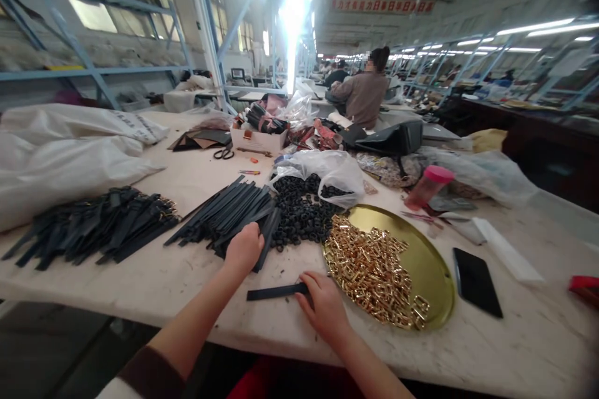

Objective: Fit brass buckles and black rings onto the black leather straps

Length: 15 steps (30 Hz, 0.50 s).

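My left hand [244,250] is closed at the near right side of a pile of dark flat straps [229,212], its fingers pinching a strap at the pile's edge; the fingertips are partly hidden. Close to the table's front edge, my right hand [324,307] grips the right end of a single dark strap [274,292] that lies flat, pointing left. Right of this hand is a round gold tray [433,268] with a heap of small gold metal buckles [369,268]. Small black loops [299,215] spill from a clear plastic bag [337,174] behind.
More dark straps with gold fittings [103,224] lie at left beside white sacks [60,156]. Scissors [223,153] and a cardboard box [259,139] are farther back. A phone [476,282] and pink-lidded jar [428,187] are at right. A person [365,93] sits beyond the table.
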Available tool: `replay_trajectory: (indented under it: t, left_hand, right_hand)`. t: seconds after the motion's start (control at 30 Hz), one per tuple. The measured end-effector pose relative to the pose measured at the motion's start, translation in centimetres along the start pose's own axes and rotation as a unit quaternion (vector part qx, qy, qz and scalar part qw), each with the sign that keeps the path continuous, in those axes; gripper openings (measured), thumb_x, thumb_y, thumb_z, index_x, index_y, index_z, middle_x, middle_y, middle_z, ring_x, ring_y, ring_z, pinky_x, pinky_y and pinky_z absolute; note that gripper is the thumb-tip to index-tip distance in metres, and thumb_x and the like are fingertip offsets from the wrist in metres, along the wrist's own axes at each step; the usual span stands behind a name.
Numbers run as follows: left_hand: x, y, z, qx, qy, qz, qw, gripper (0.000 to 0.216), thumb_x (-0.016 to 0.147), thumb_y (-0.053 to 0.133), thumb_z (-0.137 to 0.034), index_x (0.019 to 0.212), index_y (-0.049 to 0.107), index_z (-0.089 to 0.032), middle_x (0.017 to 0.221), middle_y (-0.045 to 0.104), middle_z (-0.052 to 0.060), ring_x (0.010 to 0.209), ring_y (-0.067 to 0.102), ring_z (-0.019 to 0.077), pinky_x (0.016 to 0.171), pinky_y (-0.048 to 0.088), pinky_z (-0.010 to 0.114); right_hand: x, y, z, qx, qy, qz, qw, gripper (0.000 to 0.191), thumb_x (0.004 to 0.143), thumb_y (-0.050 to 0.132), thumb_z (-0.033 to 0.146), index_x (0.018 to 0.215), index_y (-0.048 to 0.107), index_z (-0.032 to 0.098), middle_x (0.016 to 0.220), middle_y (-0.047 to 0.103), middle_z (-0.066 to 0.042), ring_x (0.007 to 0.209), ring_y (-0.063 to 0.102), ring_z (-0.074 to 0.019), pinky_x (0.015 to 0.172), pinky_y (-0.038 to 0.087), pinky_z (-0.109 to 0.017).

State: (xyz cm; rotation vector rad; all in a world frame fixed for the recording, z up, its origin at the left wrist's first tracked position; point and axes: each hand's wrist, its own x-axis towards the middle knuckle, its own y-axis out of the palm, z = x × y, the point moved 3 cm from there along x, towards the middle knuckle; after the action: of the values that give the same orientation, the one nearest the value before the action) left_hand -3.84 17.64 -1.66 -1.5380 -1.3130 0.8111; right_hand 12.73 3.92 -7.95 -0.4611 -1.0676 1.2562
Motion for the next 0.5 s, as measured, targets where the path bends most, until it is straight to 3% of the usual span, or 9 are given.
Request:
replay_trajectory:
  t: [0.07, 0.13, 0.17, 0.23, 0.3, 0.4, 0.5]
  left_hand:
    - [-1.4, -0.1, -0.3, -0.055, 0.002, 0.026, 0.998, 0.024, 0.081, 0.036, -0.018, 0.104, 0.042, -0.015, 0.086, 0.059, 0.008, 0.08, 0.059, 0.0192, 0.071, 0.044, 0.03]
    - [-3.4, 0.3, -0.8, -0.18, -0.02, 0.101, 0.978, 0.032, 0.076, 0.036, -0.011, 0.107, 0.04, -0.016, 0.079, 0.059, 0.002, 0.064, 0.058, 0.0131, 0.059, 0.045, 0.024]
    - [-4.5, 0.7, -1.1, -0.266, -0.042, 0.151, 0.951, 0.035, 0.072, 0.035, -0.008, 0.106, 0.04, -0.016, 0.075, 0.057, 0.0, 0.056, 0.055, 0.0105, 0.053, 0.043, 0.022]
    - [-6.7, 1.5, -2.0, -0.434, -0.096, 0.24, 0.863, 0.034, 0.071, 0.036, -0.01, 0.103, 0.042, -0.016, 0.066, 0.051, -0.003, 0.045, 0.045, 0.0073, 0.044, 0.037, 0.019]
    - [-8.3, 2.0, -2.8, -0.53, -0.138, 0.284, 0.787, 0.027, 0.076, 0.038, -0.021, 0.102, 0.044, -0.015, 0.058, 0.045, -0.006, 0.039, 0.037, 0.0061, 0.038, 0.029, 0.017]
    - [-9.4, 2.5, -3.5, -0.592, -0.18, 0.303, 0.725, 0.032, 0.079, 0.041, -0.04, 0.099, 0.046, -0.015, 0.052, 0.042, -0.007, 0.035, 0.031, 0.0048, 0.035, 0.022, 0.016]
    - [-9.7, 2.8, -3.9, -0.627, -0.204, 0.32, 0.68, 0.033, 0.078, 0.044, -0.042, 0.097, 0.047, -0.015, 0.051, 0.045, -0.006, 0.034, 0.034, 0.0047, 0.035, 0.023, 0.016]
  right_hand:
    - [0.1, -0.5, -0.3, 0.014, 0.003, -0.02, 1.0, 0.031, 0.081, 0.047, 0.027, 0.111, 0.053, 0.018, 0.11, 0.058, -0.01, 0.101, 0.053, -0.0214, 0.087, 0.044, -0.038]
    - [1.0, -1.1, -1.1, 0.013, 0.014, -0.031, 0.999, 0.029, 0.083, 0.043, 0.026, 0.108, 0.054, 0.018, 0.109, 0.058, -0.01, 0.101, 0.053, -0.0204, 0.088, 0.043, -0.036]
    - [1.7, -1.5, -1.7, -0.001, 0.027, -0.032, 0.999, 0.027, 0.084, 0.042, 0.025, 0.107, 0.055, 0.017, 0.107, 0.058, -0.01, 0.1, 0.053, -0.0197, 0.087, 0.043, -0.034]
    - [3.8, -2.2, -3.0, -0.049, 0.064, -0.024, 0.996, 0.025, 0.085, 0.04, 0.023, 0.103, 0.056, 0.017, 0.102, 0.059, -0.009, 0.094, 0.054, -0.0181, 0.084, 0.043, -0.03]
    - [6.4, -2.5, -4.3, -0.097, 0.09, -0.006, 0.991, 0.024, 0.085, 0.04, 0.023, 0.101, 0.057, 0.017, 0.097, 0.059, -0.008, 0.088, 0.055, -0.0171, 0.079, 0.042, -0.028]
    - [9.8, -2.2, -5.6, -0.128, 0.098, 0.018, 0.987, 0.019, 0.083, 0.046, 0.025, 0.093, 0.06, 0.017, 0.088, 0.059, -0.008, 0.082, 0.056, -0.0188, 0.073, 0.04, -0.029]
    - [11.4, -1.3, -6.0, -0.141, 0.1, 0.047, 0.984, 0.011, 0.078, 0.053, 0.022, 0.083, 0.061, 0.016, 0.083, 0.057, -0.009, 0.078, 0.055, -0.0204, 0.069, 0.037, -0.03]
